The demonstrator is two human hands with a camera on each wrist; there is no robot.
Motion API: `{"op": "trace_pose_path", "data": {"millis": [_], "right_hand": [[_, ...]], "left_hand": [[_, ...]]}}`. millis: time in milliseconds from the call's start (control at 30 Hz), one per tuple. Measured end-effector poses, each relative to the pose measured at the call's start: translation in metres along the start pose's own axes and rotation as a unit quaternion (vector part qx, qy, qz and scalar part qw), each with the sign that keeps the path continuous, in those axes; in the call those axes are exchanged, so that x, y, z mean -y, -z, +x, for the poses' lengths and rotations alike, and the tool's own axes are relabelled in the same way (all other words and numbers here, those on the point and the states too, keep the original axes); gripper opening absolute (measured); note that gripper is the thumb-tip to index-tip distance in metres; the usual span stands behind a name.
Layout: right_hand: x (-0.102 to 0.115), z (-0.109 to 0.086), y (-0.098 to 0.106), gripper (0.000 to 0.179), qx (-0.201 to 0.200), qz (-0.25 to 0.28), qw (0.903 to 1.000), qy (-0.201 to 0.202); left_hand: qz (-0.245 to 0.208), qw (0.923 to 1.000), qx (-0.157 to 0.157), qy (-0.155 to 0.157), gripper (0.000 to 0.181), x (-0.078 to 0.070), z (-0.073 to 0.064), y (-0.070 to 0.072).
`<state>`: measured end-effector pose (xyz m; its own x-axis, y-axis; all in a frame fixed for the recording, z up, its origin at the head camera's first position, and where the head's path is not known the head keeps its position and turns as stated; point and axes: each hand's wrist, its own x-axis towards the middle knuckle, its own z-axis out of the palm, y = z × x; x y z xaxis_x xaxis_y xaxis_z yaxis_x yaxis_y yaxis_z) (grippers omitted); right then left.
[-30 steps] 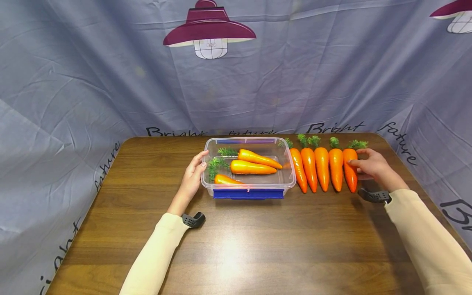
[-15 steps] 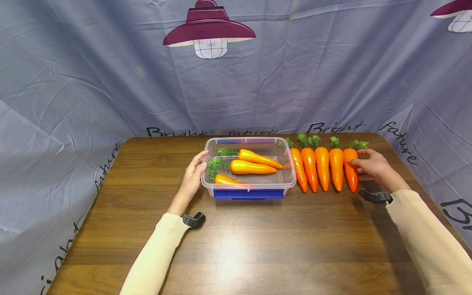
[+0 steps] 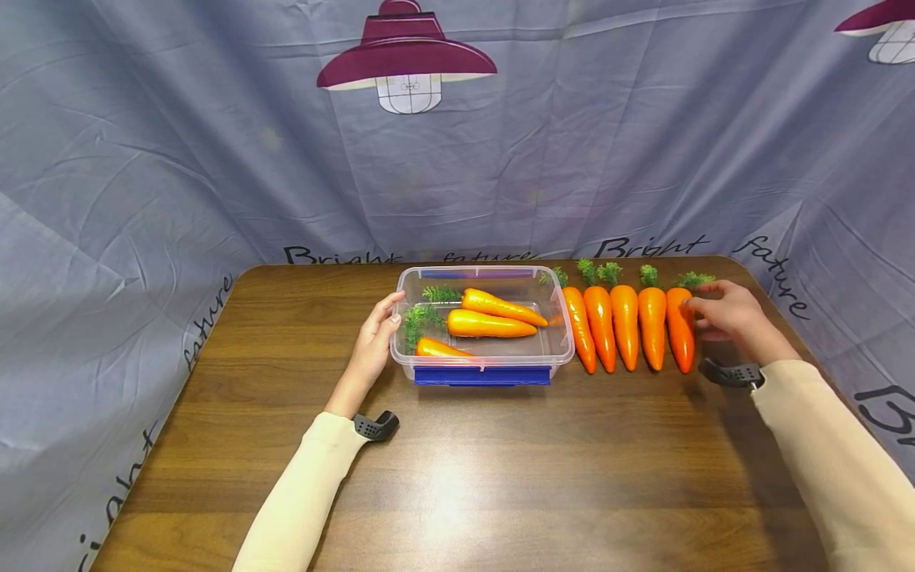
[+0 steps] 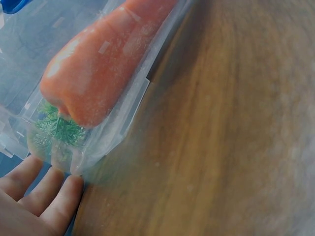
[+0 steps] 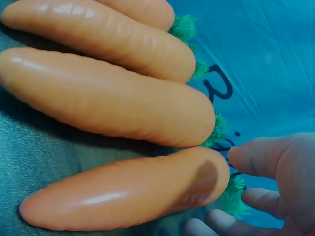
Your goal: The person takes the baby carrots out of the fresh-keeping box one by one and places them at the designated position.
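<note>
A clear plastic box (image 3: 480, 361) with a blue clip holds three orange toy carrots (image 3: 492, 324) with green tops. My left hand (image 3: 372, 338) rests against the box's left end, its fingertips (image 4: 71, 189) extended against the clear wall in the left wrist view. To the right of the box, several carrots (image 3: 624, 327) lie side by side, tops toward the back. Beside the rightmost carrot (image 3: 680, 330) is my right hand (image 3: 732, 318). In the right wrist view its thumb and fingers are spread around that carrot's top end (image 5: 216, 172), holding nothing.
Everything lies on a brown wooden table (image 3: 536, 461). Behind it and at both sides hangs a grey-blue printed curtain (image 3: 529, 175), close to the table's back edge. The nearest row carrot partly shows through the box's right wall.
My right hand has shifted slightly right and its fingers have come off the rightmost carrot, which stays in place. My left hand and the box have not moved.
</note>
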<state>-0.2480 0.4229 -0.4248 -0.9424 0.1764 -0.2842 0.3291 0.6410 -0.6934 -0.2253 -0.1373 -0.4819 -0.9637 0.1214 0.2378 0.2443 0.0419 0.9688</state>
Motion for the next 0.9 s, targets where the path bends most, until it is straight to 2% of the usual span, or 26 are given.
{"op": "trace_pose_path", "data": {"millis": [267, 433, 667, 900], "right_hand": [[0.019, 0.0, 0.012, 0.074, -0.031, -0.049, 0.9983, 0.008], [0.038, -0.003, 0.013, 0.075, -0.035, -0.049, 0.9979, 0.026], [0.076, -0.012, -0.001, 0.074, -0.012, -0.076, 0.9951, 0.062], [0.12, -0.02, -0.025, 0.065, 0.005, -0.094, 0.9891, 0.113]], "left_hand": [[0.002, 1.0, -0.003, -0.005, 0.047, 0.001, 0.0, 0.0], [0.001, 0.9999, -0.003, -0.013, 0.047, 0.001, 0.0, 0.001], [-0.001, 0.9999, -0.002, -0.011, 0.047, 0.001, 0.001, 0.001], [-0.009, 0.9998, 0.002, -0.017, 0.047, 0.001, 0.001, 0.0]]}}
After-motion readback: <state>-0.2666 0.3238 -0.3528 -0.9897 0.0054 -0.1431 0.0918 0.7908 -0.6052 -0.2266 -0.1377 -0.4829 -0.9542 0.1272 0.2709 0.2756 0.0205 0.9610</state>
